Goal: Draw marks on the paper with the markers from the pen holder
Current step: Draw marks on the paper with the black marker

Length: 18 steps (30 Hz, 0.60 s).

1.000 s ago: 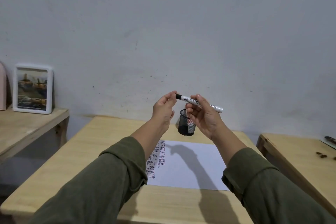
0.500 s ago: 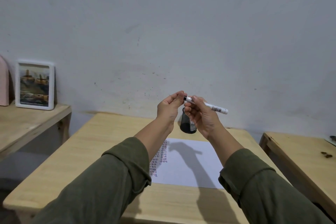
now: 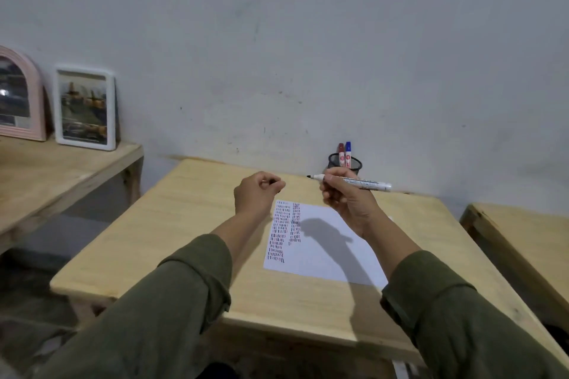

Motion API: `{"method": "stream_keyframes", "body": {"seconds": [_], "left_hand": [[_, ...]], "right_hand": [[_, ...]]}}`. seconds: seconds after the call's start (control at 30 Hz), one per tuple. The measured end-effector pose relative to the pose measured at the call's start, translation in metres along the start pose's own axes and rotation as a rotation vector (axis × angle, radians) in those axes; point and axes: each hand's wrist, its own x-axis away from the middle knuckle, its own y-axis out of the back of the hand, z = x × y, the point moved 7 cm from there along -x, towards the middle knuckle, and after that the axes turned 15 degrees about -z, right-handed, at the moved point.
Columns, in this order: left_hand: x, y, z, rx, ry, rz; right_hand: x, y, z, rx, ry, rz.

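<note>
The paper (image 3: 326,243) lies on the worktop (image 3: 184,224); the pen holder (image 3: 345,163) stands behind it, holding two markers (image 3: 345,154).

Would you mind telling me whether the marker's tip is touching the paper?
Apart. The head view shows the marker held level in the right hand, its tip up in the air beyond the paper.

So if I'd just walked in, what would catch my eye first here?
Probably the two raised hands in olive sleeves: the right hand holds an uncapped white marker with a black tip, while the left hand is closed beside it. Below them lies a white paper sheet with rows of short dashes on the pale wooden table. At the wall stands a black mesh pen holder with two markers.
</note>
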Motion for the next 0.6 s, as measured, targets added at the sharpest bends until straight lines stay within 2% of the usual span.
{"method": "stream_keyframes", "body": {"seconds": [0.17,0.33,0.6], "left_hand": [[0.014,0.006,0.054,-0.164,-0.015,0.029],[0.013,0.01,0.08,-0.334,-0.044,0.035],[0.014,0.009,0.09,-0.363,-0.106,0.047]], "right_hand": [[0.01,0.0,-0.035,0.037,-0.076,0.005],[0.013,0.003,-0.054,0.095,-0.109,-0.002],[0.02,0.007,-0.068,0.103,-0.139,-0.019]]}}
